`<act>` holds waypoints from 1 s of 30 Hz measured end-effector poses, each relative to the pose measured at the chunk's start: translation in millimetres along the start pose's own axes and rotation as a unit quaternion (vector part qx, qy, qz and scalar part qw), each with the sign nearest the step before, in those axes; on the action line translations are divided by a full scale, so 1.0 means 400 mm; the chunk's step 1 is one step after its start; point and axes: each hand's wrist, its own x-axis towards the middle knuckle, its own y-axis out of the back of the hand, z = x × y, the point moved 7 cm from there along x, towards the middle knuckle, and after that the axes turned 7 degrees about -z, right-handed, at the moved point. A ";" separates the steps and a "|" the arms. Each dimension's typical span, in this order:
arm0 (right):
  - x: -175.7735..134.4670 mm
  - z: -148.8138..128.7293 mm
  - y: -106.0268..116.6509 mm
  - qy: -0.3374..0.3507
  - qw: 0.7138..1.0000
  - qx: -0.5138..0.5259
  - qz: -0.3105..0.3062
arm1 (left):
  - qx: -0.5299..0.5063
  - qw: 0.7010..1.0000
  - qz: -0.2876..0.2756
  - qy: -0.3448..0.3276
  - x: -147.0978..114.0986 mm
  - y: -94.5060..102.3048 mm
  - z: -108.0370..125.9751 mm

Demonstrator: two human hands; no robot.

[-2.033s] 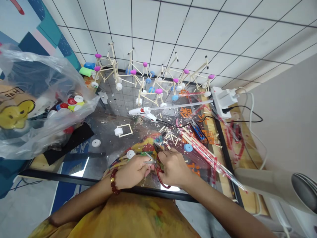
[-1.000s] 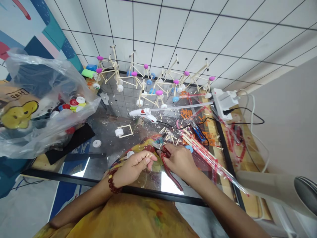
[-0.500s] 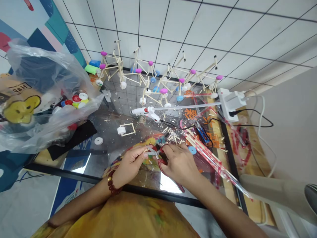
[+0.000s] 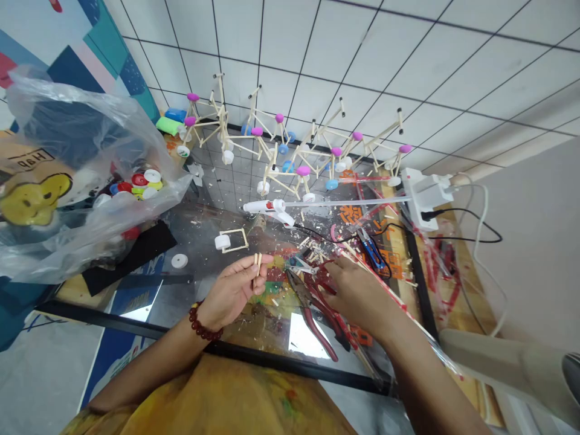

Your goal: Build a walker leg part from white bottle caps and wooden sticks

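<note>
My left hand point(image 4: 238, 289) pinches short pale wooden sticks point(image 4: 257, 264) upright between thumb and fingers, with a beaded bracelet at its wrist. To the right, my right hand point(image 4: 357, 293) is closed around the red handles of small scissors point(image 4: 302, 266), whose blades point left and are apart from the sticks. Pliers with red handles point(image 4: 312, 323) lie on the glass tabletop just below the scissors. Ahead of my left hand lies a small square stick frame point(image 4: 236, 239) with a white bottle cap point(image 4: 222, 242) at its left side.
A white glue gun point(image 4: 269, 207) lies mid-table, with stick-and-cap models point(image 4: 272, 151) standing behind. Wood scraps point(image 4: 317, 251), blue snips point(image 4: 371, 246) and bundled sticks point(image 4: 403, 305) lie right, near a power strip point(image 4: 423, 199). A plastic bag of caps point(image 4: 90, 175) stands left.
My right hand has moved right with the scissors, away from my left hand. My left hand has turned the sticks upright and shifted slightly up. The pliers now show more fully.
</note>
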 end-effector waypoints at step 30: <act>-0.117 -0.060 0.066 0.119 0.937 0.159 0.288 | 0.084 0.995 0.001 0.046 0.002 -0.004 -0.034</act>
